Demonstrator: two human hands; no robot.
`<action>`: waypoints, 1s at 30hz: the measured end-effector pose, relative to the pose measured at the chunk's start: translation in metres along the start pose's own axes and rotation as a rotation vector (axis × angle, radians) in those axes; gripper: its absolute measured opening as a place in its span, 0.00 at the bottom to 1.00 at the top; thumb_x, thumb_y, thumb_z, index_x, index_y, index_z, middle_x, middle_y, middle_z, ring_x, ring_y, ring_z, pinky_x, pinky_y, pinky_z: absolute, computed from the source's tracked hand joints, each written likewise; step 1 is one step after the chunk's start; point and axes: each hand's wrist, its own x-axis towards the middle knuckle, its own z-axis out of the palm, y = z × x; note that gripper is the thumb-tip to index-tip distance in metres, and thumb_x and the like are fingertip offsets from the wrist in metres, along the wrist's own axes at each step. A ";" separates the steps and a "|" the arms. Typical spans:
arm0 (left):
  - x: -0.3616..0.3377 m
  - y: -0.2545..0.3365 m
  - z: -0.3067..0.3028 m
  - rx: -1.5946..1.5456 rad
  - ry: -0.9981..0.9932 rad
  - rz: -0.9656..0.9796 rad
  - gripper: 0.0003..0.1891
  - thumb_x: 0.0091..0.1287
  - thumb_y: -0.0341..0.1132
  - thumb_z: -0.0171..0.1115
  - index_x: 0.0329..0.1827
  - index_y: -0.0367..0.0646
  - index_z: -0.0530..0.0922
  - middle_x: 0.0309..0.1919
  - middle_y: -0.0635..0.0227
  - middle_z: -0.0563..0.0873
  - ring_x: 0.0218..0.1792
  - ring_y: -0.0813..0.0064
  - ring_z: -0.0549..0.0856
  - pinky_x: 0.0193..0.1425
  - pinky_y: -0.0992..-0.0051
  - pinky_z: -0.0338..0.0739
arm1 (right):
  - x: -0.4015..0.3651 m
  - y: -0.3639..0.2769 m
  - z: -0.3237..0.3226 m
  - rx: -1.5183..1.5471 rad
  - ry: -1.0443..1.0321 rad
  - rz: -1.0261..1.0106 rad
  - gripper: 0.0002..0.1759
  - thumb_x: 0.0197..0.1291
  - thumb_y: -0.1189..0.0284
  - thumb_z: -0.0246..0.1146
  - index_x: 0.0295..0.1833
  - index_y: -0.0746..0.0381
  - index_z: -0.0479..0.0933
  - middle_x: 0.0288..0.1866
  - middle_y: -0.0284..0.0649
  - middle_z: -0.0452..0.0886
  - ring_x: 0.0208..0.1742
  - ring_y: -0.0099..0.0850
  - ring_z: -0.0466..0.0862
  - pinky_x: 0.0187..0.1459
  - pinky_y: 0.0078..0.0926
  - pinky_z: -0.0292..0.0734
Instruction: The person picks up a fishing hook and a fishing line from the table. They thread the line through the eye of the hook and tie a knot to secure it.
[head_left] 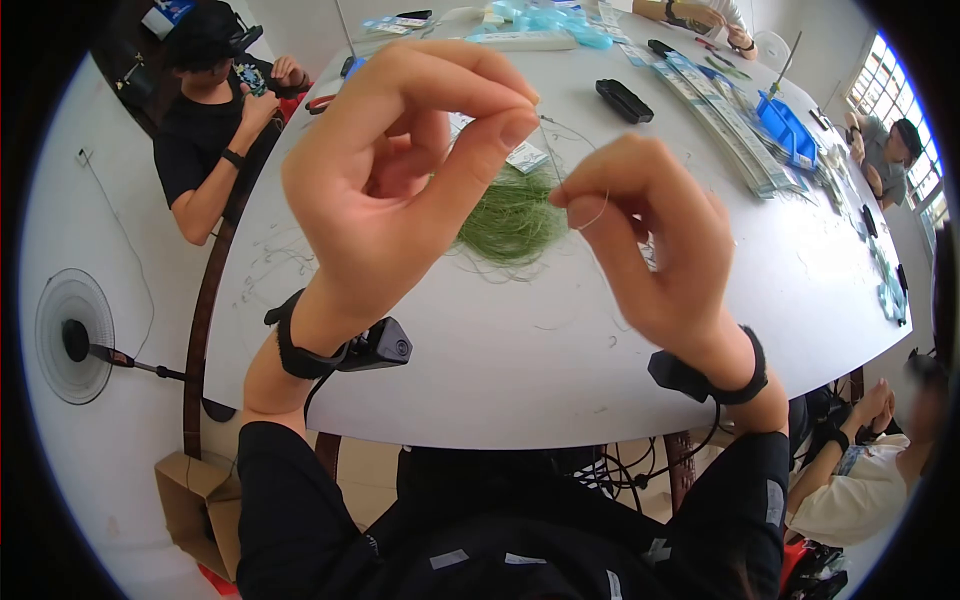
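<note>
Both hands are raised over the white table, pinching a fine thread-like line (pixel 551 155) that runs between them. My left hand (pixel 385 165) has thumb and forefinger pressed together at the line's upper end. Lower and to the right, my right hand (pixel 665 225) pinches the same line, and a thin loop curves round its thumb tip. A small dark piece shows on the line near the left fingertips, too small to name. Behind and between the hands lies a tangled bundle of green thin strands (pixel 512 222), with a small printed card (pixel 526 157) at its far edge.
Loose strands are scattered on the table (pixel 470 375). Farther back are a black case (pixel 624 101), long packets (pixel 720 120), a blue tray (pixel 787 130) and light-blue plastic (pixel 560 22). Several people sit round the table. A fan (pixel 75 335) and cardboard box (pixel 198 505) stand left.
</note>
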 end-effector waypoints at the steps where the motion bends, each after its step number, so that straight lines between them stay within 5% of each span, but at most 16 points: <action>1: -0.001 -0.002 0.001 -0.015 0.001 -0.004 0.07 0.57 0.19 0.61 0.37 0.34 0.74 0.37 0.60 0.81 0.27 0.89 0.73 0.26 0.93 0.64 | -0.001 -0.004 0.000 -0.089 -0.001 -0.092 0.07 0.51 0.86 0.59 0.36 0.69 0.73 0.29 0.39 0.76 0.25 0.21 0.72 0.25 0.17 0.67; 4: -0.002 -0.002 0.002 -0.027 -0.034 0.006 0.07 0.57 0.19 0.61 0.37 0.35 0.75 0.37 0.60 0.81 0.24 0.93 0.69 0.22 0.94 0.59 | 0.003 -0.014 -0.004 -0.273 0.038 -0.312 0.11 0.45 0.90 0.60 0.36 0.70 0.73 0.28 0.43 0.78 0.23 0.23 0.71 0.21 0.14 0.64; 9: 0.002 0.007 -0.001 0.042 -0.149 0.073 0.07 0.56 0.18 0.62 0.35 0.36 0.76 0.37 0.61 0.82 0.21 0.96 0.64 0.21 0.93 0.54 | 0.009 -0.022 -0.021 -0.379 0.092 -0.374 0.12 0.45 0.91 0.60 0.37 0.71 0.73 0.29 0.41 0.78 0.25 0.21 0.70 0.22 0.12 0.61; 15: -0.001 0.010 0.004 -0.078 -0.200 0.029 0.07 0.55 0.18 0.63 0.34 0.35 0.76 0.36 0.60 0.81 0.29 0.87 0.75 0.27 0.91 0.65 | 0.011 -0.008 -0.025 -0.090 0.085 0.180 0.06 0.52 0.84 0.62 0.36 0.69 0.74 0.35 0.36 0.77 0.33 0.20 0.76 0.35 0.14 0.72; 18: -0.001 0.009 0.004 -0.092 -0.149 0.017 0.07 0.54 0.18 0.64 0.34 0.34 0.76 0.36 0.60 0.81 0.33 0.83 0.77 0.29 0.90 0.68 | 0.009 0.006 -0.011 0.387 -0.010 0.371 0.02 0.53 0.78 0.62 0.32 0.65 0.76 0.25 0.27 0.76 0.26 0.13 0.72 0.26 0.12 0.67; 20: 0.001 0.007 0.002 -0.035 -0.115 0.054 0.07 0.54 0.19 0.64 0.34 0.34 0.76 0.35 0.60 0.81 0.33 0.82 0.77 0.29 0.90 0.68 | 0.004 0.002 -0.005 0.404 -0.116 0.403 0.02 0.53 0.77 0.62 0.31 0.64 0.76 0.25 0.27 0.77 0.28 0.12 0.73 0.27 0.13 0.69; 24: 0.006 0.006 0.004 0.112 -0.075 0.172 0.06 0.53 0.19 0.65 0.33 0.34 0.77 0.35 0.61 0.82 0.32 0.82 0.78 0.29 0.89 0.68 | 0.007 -0.024 -0.015 -0.136 -0.182 -0.018 0.06 0.44 0.86 0.64 0.31 0.68 0.76 0.25 0.36 0.77 0.25 0.21 0.74 0.24 0.14 0.65; 27: 0.007 0.006 0.005 0.136 -0.111 0.223 0.07 0.51 0.18 0.66 0.31 0.35 0.78 0.34 0.61 0.82 0.32 0.81 0.78 0.29 0.88 0.69 | 0.009 -0.017 -0.022 -0.253 -0.050 -0.370 0.08 0.42 0.88 0.64 0.32 0.70 0.77 0.26 0.41 0.79 0.24 0.27 0.74 0.24 0.16 0.64; 30: 0.003 0.006 0.008 0.085 -0.142 0.248 0.08 0.50 0.17 0.66 0.32 0.35 0.78 0.34 0.60 0.82 0.31 0.79 0.79 0.31 0.85 0.73 | 0.010 -0.019 -0.031 -0.252 0.009 -0.281 0.08 0.46 0.90 0.61 0.35 0.72 0.75 0.30 0.44 0.79 0.27 0.27 0.75 0.27 0.18 0.67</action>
